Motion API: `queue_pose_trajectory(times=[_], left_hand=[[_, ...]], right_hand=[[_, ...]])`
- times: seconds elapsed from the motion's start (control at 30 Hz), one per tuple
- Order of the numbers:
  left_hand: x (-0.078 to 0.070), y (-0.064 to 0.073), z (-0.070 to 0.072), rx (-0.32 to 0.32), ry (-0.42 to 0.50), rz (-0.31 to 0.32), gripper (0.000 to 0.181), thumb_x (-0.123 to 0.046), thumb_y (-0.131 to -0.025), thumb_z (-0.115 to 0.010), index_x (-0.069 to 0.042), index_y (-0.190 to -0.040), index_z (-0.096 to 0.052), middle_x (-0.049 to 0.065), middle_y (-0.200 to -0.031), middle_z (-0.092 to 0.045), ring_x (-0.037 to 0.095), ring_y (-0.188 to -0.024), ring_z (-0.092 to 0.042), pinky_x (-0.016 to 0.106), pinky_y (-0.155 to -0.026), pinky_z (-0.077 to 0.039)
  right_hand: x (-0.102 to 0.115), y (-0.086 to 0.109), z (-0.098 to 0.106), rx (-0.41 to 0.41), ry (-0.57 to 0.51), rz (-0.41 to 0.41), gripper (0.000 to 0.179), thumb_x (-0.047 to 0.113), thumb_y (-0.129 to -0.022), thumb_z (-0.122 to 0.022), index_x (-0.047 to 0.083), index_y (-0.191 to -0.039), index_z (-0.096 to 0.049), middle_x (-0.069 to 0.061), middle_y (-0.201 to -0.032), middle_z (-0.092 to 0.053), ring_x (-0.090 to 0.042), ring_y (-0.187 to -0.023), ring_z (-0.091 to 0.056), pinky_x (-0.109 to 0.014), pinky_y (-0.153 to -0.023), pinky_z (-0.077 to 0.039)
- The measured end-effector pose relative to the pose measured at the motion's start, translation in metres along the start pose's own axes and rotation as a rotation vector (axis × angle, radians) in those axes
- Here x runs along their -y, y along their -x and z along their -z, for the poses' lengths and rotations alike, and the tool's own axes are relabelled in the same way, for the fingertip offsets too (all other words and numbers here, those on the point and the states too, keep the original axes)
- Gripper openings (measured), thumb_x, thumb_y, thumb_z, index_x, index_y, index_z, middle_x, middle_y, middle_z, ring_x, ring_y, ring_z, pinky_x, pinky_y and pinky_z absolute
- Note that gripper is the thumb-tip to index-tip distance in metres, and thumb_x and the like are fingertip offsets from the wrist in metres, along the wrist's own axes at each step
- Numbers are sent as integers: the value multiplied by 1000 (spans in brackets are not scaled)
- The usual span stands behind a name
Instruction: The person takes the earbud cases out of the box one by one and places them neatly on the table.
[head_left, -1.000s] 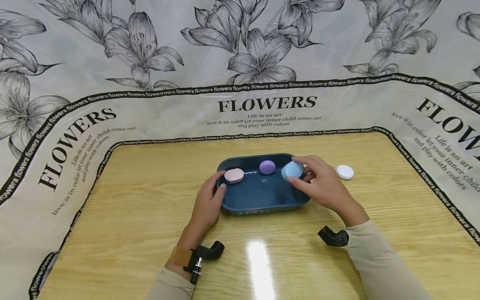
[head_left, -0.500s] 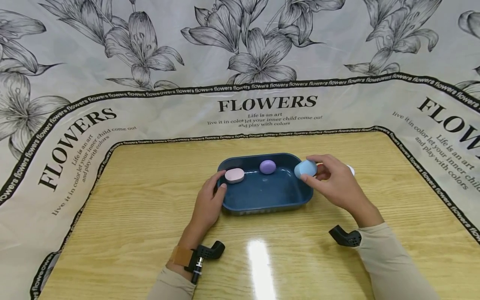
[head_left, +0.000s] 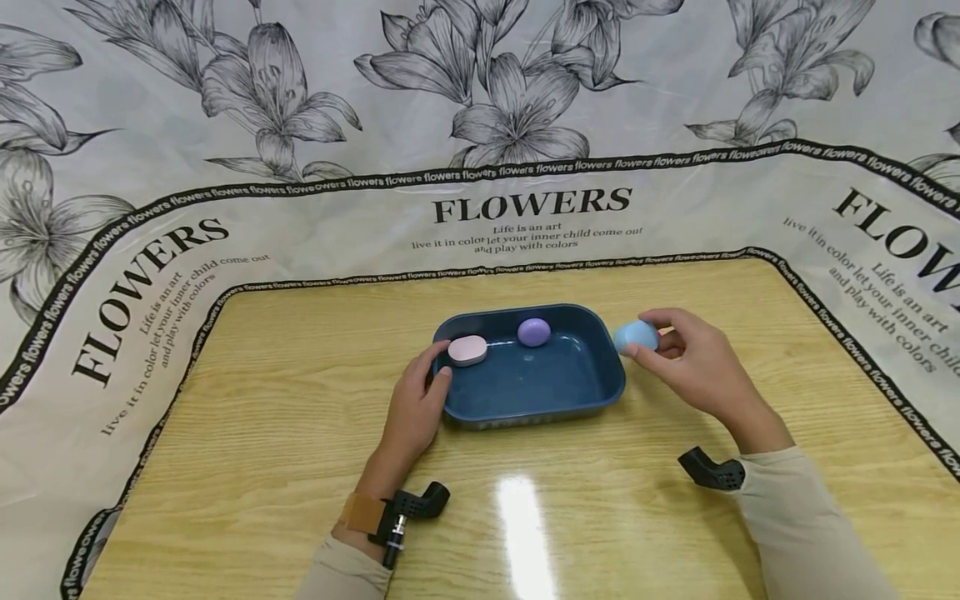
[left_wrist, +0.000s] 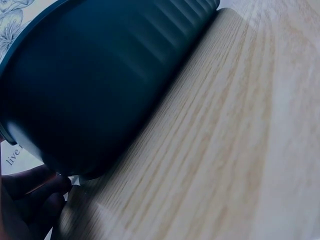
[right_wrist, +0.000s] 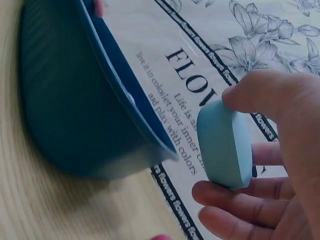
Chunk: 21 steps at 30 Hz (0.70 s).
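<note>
Light blue soap [head_left: 635,337] is pinched in my right hand [head_left: 693,362], just beyond the right rim of a dark blue basin [head_left: 525,396]. In the right wrist view, the thumb is on top of the soap [right_wrist: 222,145] and the fingers below. My left hand [head_left: 414,400] touches the basin's left end, its index fingertip and thumb right at the rim. Its fingers [left_wrist: 37,195] lie against the outer wall in the left wrist view. Inside the basin, pink soap [head_left: 467,351] sits at the left and purple oval soap [head_left: 534,332] near the back wall.
The basin stands on a wood-grain table [head_left: 300,375]. Floral cloth [head_left: 525,225] with printed lettering borders the table's far and side edges. A small pink thing [right_wrist: 162,237] shows at the lower edge of the right wrist view, mostly cut off.
My right hand has moved right, carrying the blue soap from over the basin to beyond its right rim. The white soap on the right is now hidden behind it. My left hand stays put.
</note>
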<state>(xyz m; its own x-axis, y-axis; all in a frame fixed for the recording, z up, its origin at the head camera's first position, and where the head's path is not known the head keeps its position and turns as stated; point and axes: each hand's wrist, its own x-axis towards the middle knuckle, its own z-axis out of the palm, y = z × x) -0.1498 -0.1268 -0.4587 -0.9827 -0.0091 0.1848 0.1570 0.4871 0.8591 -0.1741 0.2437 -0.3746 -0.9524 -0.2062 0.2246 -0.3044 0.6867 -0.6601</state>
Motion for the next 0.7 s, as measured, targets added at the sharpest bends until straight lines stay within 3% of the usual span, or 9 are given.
queue_pose_trajectory(times=[0.47, 0.7], left_hand=[[0, 0, 0, -5, 10, -4, 43, -30, -106, -46, -25, -148, -51, 2, -149, -48, 20, -140, -41, 48, -114, -33], [0, 1, -1, -1, 6, 7, 42, -29, -106, -47, -26, -148, -50, 1, -150, -46, 19, -140, -40, 48, -114, -34]], right_hand=[[-18, 2, 13, 49, 114, -118, 58, 44, -95, -66, 1, -132, -57, -16, -101, -67, -25, -85, -62, -30, -58, -48], [-27, 0, 16, 108, 175, -170, 64, 49, -95, -64, -3, -131, -57, -21, -109, -66, -31, -91, -62, -33, -65, -49]])
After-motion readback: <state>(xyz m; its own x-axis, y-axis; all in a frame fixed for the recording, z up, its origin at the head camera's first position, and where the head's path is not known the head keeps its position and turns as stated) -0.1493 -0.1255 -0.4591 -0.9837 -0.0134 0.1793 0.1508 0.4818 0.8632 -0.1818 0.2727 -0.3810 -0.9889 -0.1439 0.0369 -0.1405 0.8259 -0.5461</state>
